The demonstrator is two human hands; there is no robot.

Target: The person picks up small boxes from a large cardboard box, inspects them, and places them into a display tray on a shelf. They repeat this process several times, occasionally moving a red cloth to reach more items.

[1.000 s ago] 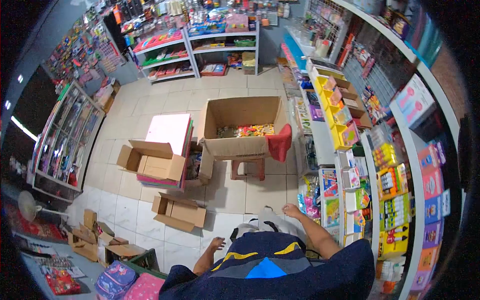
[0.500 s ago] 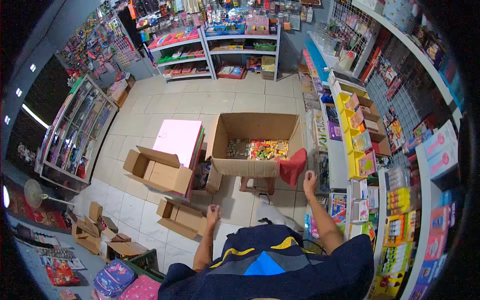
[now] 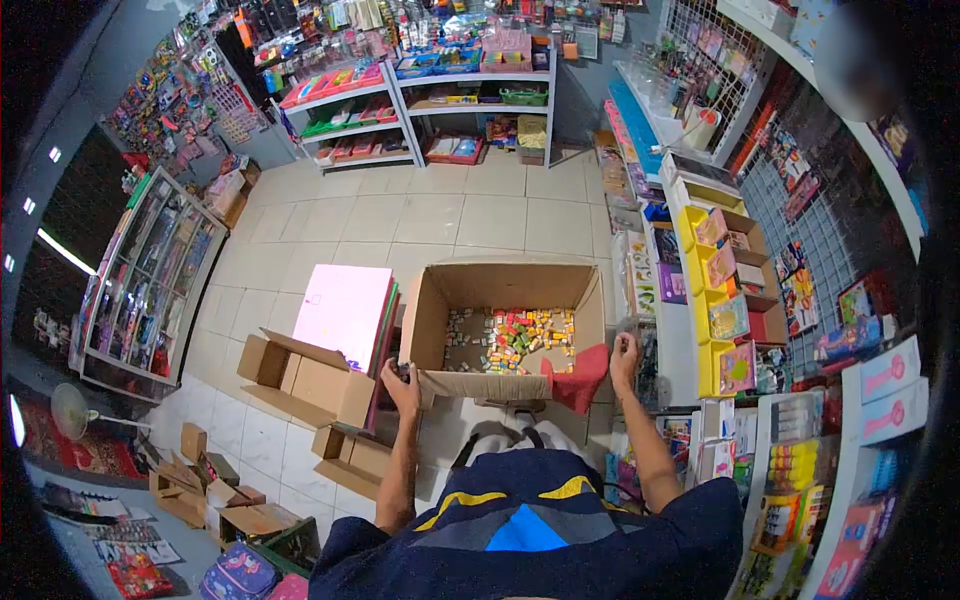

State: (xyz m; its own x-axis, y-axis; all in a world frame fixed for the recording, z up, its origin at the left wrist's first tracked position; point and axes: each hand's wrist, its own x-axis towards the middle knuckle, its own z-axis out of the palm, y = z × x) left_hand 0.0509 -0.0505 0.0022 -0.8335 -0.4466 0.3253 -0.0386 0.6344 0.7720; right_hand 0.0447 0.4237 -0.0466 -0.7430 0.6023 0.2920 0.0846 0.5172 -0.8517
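Cardboard box: one, large, open-topped, standing on the tiled floor in the middle of a shop aisle, just in front of the person. Contents: a loose layer of small multicoloured packets, too many and too small to count.

Left hand: at the near left corner of the box, fingers curled against the near wall; whether it truly grips the card cannot be told. Right hand: at the near right corner, closed loosely on the rim beside a red cloth draped over that corner.

Nearby: one pink board stack left of the box; two smaller empty cartons near left on the floor, further scraps beyond. One white shelf unit at the far wall; yellow bins on the right shelving.

Risks, judged: the near wall looks bowed, so a pull by the corners could buckle it or tear a flap. Tilting would slide the loose packets to one side or spill them. The cloth may slip off underfoot.
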